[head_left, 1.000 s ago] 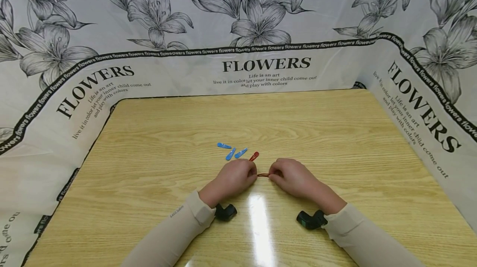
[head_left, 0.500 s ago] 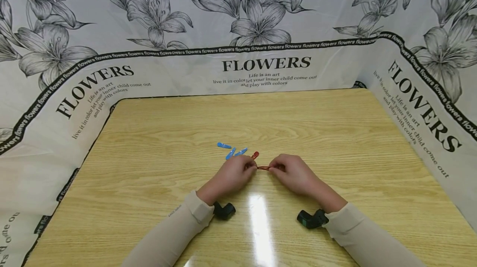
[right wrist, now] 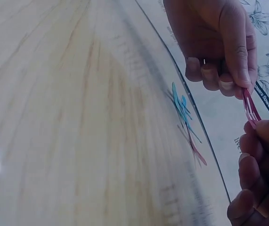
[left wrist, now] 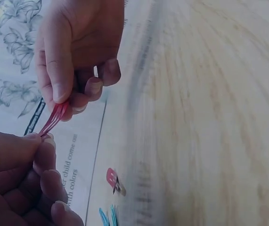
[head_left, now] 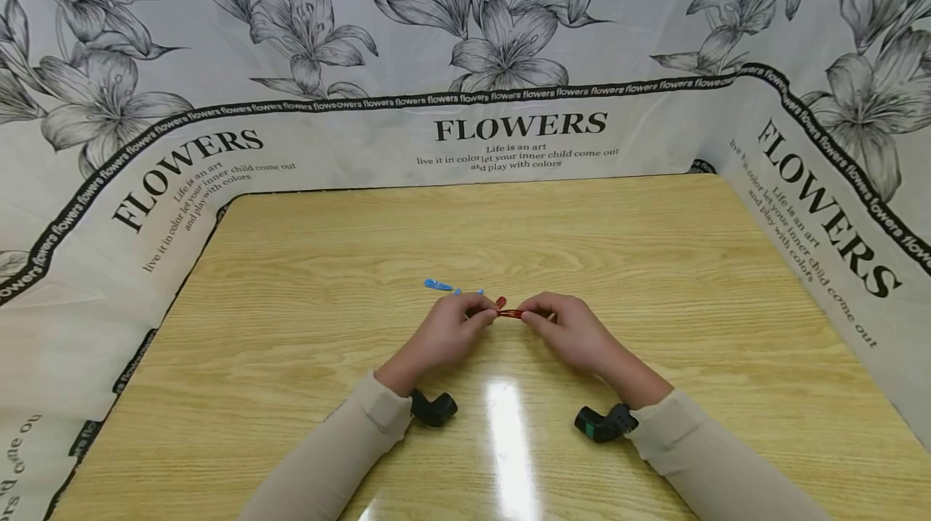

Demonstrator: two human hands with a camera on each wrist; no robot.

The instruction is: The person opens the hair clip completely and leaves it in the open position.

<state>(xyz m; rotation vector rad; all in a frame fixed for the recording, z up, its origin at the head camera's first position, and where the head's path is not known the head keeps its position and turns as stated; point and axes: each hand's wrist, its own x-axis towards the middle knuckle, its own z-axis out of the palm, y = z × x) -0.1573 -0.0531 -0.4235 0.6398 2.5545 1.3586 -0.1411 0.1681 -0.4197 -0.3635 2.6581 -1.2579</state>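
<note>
In the head view a red snap hair clip (head_left: 511, 313) spans the gap between both hands. My left hand (head_left: 449, 331) pinches one end between thumb and forefinger. At its other end, the thumb and forefinger of my right hand (head_left: 575, 331) hold it. The left wrist view shows the held clip (left wrist: 53, 118) with narrow slits along it, above the table. Another red hair clip (head_left: 501, 302) lies just beyond the hands. A blue hair clip (head_left: 438, 284) rests farther left; two more blue ones are mostly hidden behind my left hand.
The wood-grain table (head_left: 327, 262) extends around the hands. A white flower-printed cloth (head_left: 349, 141) rises along its back and sides. Black wrist cameras (head_left: 434, 409) sit under both wrists, and light glares off the table's near middle.
Both hands have moved away from the body with the red hair clip between them. The left hand now covers most of two blue clips that showed earlier.
</note>
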